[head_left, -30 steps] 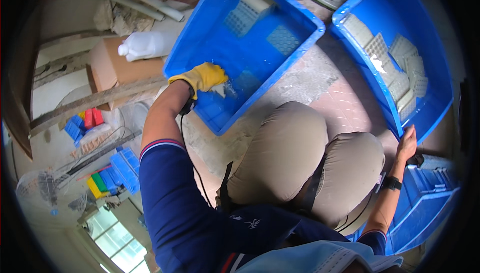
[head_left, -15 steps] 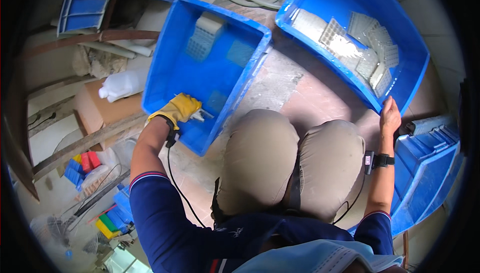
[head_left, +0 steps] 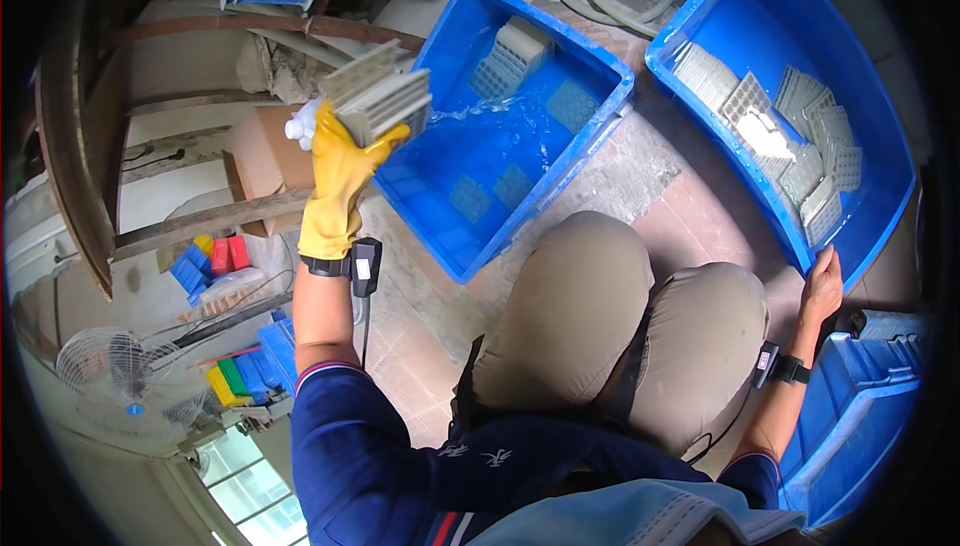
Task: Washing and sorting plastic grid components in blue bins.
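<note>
Upper left, the left hand (head_left: 343, 161) has lifted a gripped stack of plates (head_left: 378, 96) from the left bin (head_left: 420, 223)'s water (head_left: 455, 171); the right hand (head_left: 823, 289) grips the right bin (head_left: 880, 136).

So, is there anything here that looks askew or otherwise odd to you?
The pale plates in the right blue tub lie askew, in leaning, overlapping piles rather than one neat stack. Also, the left hand wears a yellow glove, but the right hand is bare.
</note>
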A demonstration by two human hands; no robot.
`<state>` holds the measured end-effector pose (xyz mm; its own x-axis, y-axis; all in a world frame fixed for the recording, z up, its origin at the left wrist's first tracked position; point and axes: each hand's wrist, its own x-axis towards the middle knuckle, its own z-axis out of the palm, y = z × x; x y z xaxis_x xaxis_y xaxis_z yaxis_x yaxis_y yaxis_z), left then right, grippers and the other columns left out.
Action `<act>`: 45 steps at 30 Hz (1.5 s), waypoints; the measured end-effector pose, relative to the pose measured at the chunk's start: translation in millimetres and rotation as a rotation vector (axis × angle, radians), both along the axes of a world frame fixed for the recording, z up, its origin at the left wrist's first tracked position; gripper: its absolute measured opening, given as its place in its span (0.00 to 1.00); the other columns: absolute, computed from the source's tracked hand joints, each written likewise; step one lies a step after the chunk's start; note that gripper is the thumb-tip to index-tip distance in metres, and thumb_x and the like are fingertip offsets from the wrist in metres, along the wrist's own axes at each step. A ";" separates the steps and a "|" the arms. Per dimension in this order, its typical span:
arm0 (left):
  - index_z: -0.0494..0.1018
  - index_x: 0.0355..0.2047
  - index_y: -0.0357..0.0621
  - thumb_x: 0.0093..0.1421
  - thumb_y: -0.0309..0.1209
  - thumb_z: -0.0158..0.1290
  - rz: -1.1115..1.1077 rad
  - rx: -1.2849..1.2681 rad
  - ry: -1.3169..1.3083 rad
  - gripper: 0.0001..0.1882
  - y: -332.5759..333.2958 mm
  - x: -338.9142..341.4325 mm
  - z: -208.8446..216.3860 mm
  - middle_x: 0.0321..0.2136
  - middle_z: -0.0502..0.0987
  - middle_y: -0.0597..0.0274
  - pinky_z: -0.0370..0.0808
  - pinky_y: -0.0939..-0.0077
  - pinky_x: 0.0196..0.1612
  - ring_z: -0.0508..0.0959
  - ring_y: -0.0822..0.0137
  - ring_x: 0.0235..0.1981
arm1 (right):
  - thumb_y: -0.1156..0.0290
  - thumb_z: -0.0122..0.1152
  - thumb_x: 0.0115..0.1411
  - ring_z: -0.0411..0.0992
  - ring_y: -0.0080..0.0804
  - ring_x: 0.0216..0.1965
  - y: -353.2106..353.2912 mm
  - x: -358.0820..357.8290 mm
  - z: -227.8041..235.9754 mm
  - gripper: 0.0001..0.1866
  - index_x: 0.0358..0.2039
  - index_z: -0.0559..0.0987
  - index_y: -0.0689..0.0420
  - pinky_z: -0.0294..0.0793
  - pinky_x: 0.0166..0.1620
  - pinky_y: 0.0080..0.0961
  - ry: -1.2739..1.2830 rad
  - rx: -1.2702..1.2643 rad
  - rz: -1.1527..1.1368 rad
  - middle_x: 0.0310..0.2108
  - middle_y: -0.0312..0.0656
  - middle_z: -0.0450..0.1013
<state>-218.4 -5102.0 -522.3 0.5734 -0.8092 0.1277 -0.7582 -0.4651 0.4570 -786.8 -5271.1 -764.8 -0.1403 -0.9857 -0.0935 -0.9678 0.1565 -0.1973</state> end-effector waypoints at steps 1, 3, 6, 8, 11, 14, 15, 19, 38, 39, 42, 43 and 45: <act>0.63 0.46 0.38 0.39 0.31 0.68 0.003 -0.060 -0.002 0.34 -0.4 1.7 0.4 0.38 0.74 0.54 0.72 0.73 0.42 0.74 0.65 0.39 | 0.49 0.38 0.63 0.72 0.49 0.29 0.6 0.0 -0.4 0.23 0.29 0.78 0.49 0.69 0.31 0.41 -0.014 -0.021 0.010 0.26 0.45 0.74; 0.63 0.45 0.38 0.39 0.29 0.67 0.027 -0.115 0.024 0.33 -6.1 -5.6 -6.5 0.38 0.74 0.54 0.72 0.74 0.41 0.75 0.65 0.39 | 0.49 0.38 0.63 0.72 0.49 0.28 3.3 3.7 3.2 0.22 0.29 0.77 0.49 0.69 0.30 0.41 -0.015 -0.032 0.014 0.25 0.45 0.74; 0.64 0.43 0.39 0.42 0.23 0.64 0.024 -0.230 0.235 0.28 -9.9 -7.0 -46.4 0.36 0.75 0.57 0.73 0.74 0.38 0.75 0.67 0.35 | 0.52 0.42 0.62 0.72 0.50 0.26 1.1 2.5 0.5 0.19 0.28 0.77 0.50 0.68 0.27 0.42 -0.004 -0.079 0.063 0.24 0.47 0.74; 0.63 0.44 0.37 0.42 0.23 0.64 0.105 -0.150 0.334 0.29 -9.5 -9.6 -74.6 0.38 0.75 0.55 0.73 0.76 0.39 0.76 0.67 0.37 | 0.52 0.43 0.62 0.71 0.50 0.26 0.9 6.9 0.8 0.19 0.27 0.77 0.50 0.68 0.27 0.43 -0.029 -0.112 0.061 0.24 0.47 0.73; 0.63 0.44 0.36 0.42 0.23 0.64 0.160 -0.170 0.458 0.29 -7.8 -24.8 -92.3 0.37 0.75 0.54 0.74 0.75 0.39 0.76 0.66 0.37 | 0.53 0.44 0.61 0.71 0.51 0.26 -0.9 6.9 -0.9 0.19 0.26 0.76 0.52 0.69 0.26 0.42 -0.015 -0.142 0.088 0.23 0.47 0.73; 0.63 0.44 0.34 0.41 0.22 0.64 0.127 -0.203 0.397 0.30 -16.2 -38.9 -94.0 0.37 0.75 0.53 0.74 0.74 0.40 0.77 0.66 0.37 | 0.52 0.44 0.61 0.71 0.51 0.25 0.9 7.3 3.9 0.20 0.25 0.76 0.53 0.68 0.27 0.42 -0.040 -0.147 0.071 0.22 0.48 0.73; 0.63 0.45 0.34 0.41 0.22 0.64 0.121 -0.195 0.282 0.31 -13.9 -29.9 -107.0 0.37 0.76 0.53 0.74 0.74 0.39 0.77 0.66 0.36 | 0.52 0.44 0.61 0.71 0.52 0.25 2.2 7.4 4.7 0.20 0.24 0.76 0.53 0.68 0.27 0.42 -0.071 -0.156 0.061 0.22 0.48 0.72; 0.63 0.45 0.33 0.40 0.25 0.65 0.132 -0.250 0.518 0.32 -11.3 -39.3 -110.9 0.38 0.75 0.53 0.74 0.73 0.40 0.77 0.63 0.37 | 0.52 0.43 0.61 0.71 0.51 0.24 -0.7 8.3 1.1 0.20 0.24 0.76 0.52 0.68 0.26 0.43 0.006 -0.134 0.121 0.22 0.48 0.72; 0.64 0.40 0.31 0.40 0.28 0.66 0.202 -0.162 0.330 0.30 -19.2 -43.9 -129.5 0.35 0.76 0.49 0.75 0.75 0.35 0.78 0.64 0.34 | 0.55 0.44 0.62 0.70 0.50 0.24 2.0 13.9 5.7 0.20 0.21 0.73 0.55 0.67 0.26 0.41 -0.043 -0.206 0.127 0.21 0.48 0.72; 0.64 0.41 0.32 0.40 0.27 0.66 0.254 -0.134 0.340 0.29 -20.4 -49.5 -132.9 0.36 0.76 0.49 0.75 0.75 0.36 0.78 0.65 0.35 | 0.54 0.43 0.62 0.70 0.50 0.24 3.5 12.3 6.3 0.20 0.22 0.73 0.55 0.67 0.26 0.42 -0.037 -0.151 0.099 0.22 0.48 0.72; 0.64 0.40 0.33 0.41 0.26 0.65 0.186 -0.283 0.486 0.28 -21.4 -48.0 -127.0 0.37 0.76 0.50 0.75 0.75 0.36 0.77 0.66 0.35 | 0.54 0.43 0.62 0.70 0.50 0.24 1.7 12.7 13.9 0.21 0.22 0.73 0.55 0.67 0.26 0.42 -0.012 -0.148 0.101 0.22 0.48 0.72; 0.64 0.41 0.33 0.42 0.25 0.65 0.194 -0.165 0.455 0.28 -29.6 -39.6 -128.5 0.37 0.76 0.50 0.76 0.75 0.36 0.77 0.67 0.36 | 0.54 0.43 0.62 0.70 0.51 0.24 -2.5 16.5 11.5 0.20 0.22 0.74 0.54 0.67 0.26 0.41 -0.045 -0.219 0.095 0.22 0.48 0.72; 0.63 0.41 0.33 0.42 0.24 0.64 0.195 -0.211 0.449 0.28 -25.9 -43.0 -131.2 0.36 0.76 0.51 0.76 0.75 0.36 0.77 0.67 0.35 | 0.54 0.43 0.62 0.70 0.50 0.25 -3.3 14.1 9.1 0.20 0.22 0.74 0.54 0.67 0.26 0.41 -0.025 -0.171 0.103 0.22 0.48 0.72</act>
